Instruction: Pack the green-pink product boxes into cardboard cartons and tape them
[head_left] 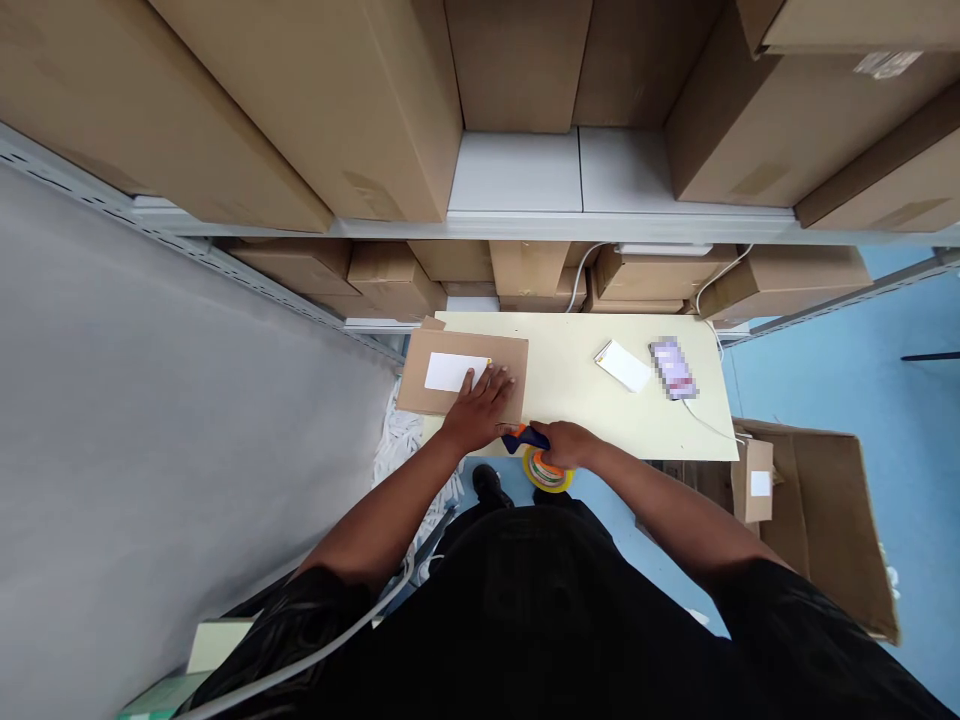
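Note:
A flat brown cardboard box (420, 385) with a white label (456, 371) on top lies at the left end of the cream table. My left hand (481, 405) rests on the right part of its top with the fingers spread. Close to the box's front right corner, my right hand (568, 443) is wrapped round a tape dispenser (529, 438) with dark blue and orange parts. A yellow roll of tape (547, 473) sits on the dispenser, over the table's front edge. Whether the dispenser touches the box I cannot tell.
A stack of white labels (624, 366) and a phone (673, 368) with a cable lie on the right of the table (577, 400). Shelves of cardboard boxes (529, 265) stand behind. At the right, a large open carton (832, 510) holds a small labelled box (754, 480).

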